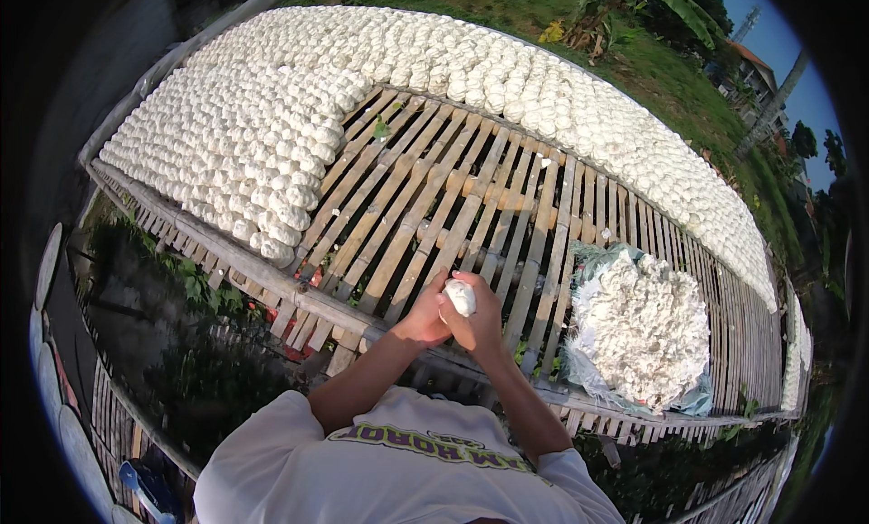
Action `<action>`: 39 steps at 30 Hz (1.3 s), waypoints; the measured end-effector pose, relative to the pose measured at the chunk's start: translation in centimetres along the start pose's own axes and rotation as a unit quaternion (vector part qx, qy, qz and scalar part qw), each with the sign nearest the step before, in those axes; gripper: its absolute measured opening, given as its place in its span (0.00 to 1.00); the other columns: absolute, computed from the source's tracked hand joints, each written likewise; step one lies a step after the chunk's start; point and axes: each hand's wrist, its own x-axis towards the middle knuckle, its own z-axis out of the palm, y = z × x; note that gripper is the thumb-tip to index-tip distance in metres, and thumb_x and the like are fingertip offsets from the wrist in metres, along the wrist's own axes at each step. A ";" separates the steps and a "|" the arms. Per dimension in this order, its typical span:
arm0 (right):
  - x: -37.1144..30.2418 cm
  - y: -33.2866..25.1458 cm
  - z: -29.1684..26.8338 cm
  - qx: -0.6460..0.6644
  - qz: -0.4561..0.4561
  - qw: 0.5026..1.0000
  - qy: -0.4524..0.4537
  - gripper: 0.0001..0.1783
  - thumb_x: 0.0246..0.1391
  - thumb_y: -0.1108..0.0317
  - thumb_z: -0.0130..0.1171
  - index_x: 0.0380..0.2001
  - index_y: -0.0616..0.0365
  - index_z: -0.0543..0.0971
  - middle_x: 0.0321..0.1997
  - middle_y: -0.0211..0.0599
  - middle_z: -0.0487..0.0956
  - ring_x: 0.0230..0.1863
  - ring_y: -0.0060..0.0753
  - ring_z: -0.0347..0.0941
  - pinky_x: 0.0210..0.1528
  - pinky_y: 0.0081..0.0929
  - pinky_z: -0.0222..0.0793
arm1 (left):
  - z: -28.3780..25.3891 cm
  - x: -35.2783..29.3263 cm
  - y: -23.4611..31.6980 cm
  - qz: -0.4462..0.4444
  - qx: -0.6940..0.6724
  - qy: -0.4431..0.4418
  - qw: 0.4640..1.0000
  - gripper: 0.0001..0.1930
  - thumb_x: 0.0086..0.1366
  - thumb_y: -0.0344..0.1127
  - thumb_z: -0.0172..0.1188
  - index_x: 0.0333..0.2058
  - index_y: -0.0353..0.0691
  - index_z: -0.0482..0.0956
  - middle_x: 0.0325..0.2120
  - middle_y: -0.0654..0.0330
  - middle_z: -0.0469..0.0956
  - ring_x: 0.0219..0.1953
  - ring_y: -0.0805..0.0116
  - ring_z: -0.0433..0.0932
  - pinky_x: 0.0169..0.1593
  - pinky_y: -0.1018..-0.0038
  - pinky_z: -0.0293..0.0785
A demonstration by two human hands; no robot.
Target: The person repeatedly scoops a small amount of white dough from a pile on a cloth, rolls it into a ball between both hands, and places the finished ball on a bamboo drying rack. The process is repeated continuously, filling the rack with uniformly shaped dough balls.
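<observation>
Cupped together over the near edge of the slatted rack, my left hand (424, 319) and my right hand (480, 318) press a ball of white, dough-like stuff (460, 297) between them. Both hands have their fingers curled round it, and its upper part shows between them. To the right lies a big heap of the same crumbly white stuff (641, 329) on a bluish-green plastic sheet (579, 366). Rows of shaped white balls (240, 153) cover the left part of the rack, packed closely side by side.
The bamboo rack (444, 194) has gaps between its slats and a thick pole (335, 309) along its near edge. Another long band of white balls (579, 99) runs along the far side. Grass (534, 26) and a banana plant (679, 4) stand beyond.
</observation>
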 end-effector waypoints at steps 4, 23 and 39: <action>-1.1 0.5 1.7 -0.061 -0.050 0.996 0.036 0.35 0.56 0.58 0.73 0.62 0.63 0.74 0.57 0.57 0.78 0.56 0.62 0.74 0.61 0.51 0.68 | 0.3 -0.2 -0.1 0.109 0.068 0.070 0.989 0.32 0.80 0.65 0.37 0.56 0.42 0.75 0.49 0.54 0.83 0.53 0.58 0.82 0.60 0.58 0.77; 0.3 0.5 0.6 0.004 -0.064 0.998 0.013 0.34 0.53 0.56 0.77 0.57 0.63 0.77 0.50 0.51 0.82 0.48 0.53 0.80 0.54 0.42 0.75 | 1.7 -0.5 1.2 0.093 0.090 0.022 0.991 0.28 0.80 0.63 0.41 0.55 0.44 0.74 0.46 0.55 0.82 0.48 0.60 0.83 0.53 0.61 0.79; 0.5 0.7 2.0 0.117 0.014 0.992 0.053 0.35 0.55 0.59 0.76 0.61 0.63 0.75 0.52 0.51 0.83 0.48 0.43 0.84 0.52 0.37 0.79 | 1.5 0.6 0.0 0.211 0.034 0.182 0.960 0.29 0.81 0.61 0.39 0.54 0.38 0.72 0.45 0.51 0.80 0.47 0.56 0.83 0.53 0.59 0.81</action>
